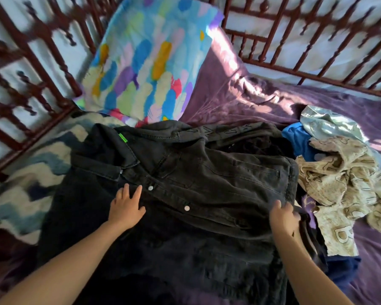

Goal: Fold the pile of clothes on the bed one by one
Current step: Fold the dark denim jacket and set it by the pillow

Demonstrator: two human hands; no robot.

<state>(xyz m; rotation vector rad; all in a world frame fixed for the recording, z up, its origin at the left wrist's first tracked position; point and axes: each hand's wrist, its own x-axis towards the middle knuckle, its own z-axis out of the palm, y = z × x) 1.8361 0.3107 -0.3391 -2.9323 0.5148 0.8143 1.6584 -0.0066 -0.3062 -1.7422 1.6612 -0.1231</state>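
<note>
Jacket: a black denim jacket point(185, 183) is spread front-up across the near middle of the bed point(240, 102), buttons showing, seemingly so it can be flattened before folding
Left hand: the left hand point(125, 208) is laid flat beside the button line, fingers straight and spread, apparently to pin the cloth while the other side is worked
Right hand: the right hand point(284, 216) is set at the jacket's right edge, thumb on top; the fingers are blurred, so a grip cannot be told
Pile: a beige patterned garment point(339, 183), a blue one point(299, 142) and a pale shiny one point(330, 122) are heaped toward the bed's right edge, just beside the jacket
Open room: bare purple sheet is seen toward the far right and near right corners; the left edge is taken by a zigzag blanket point(31, 172), the head by a pillow point(145, 62)
</note>
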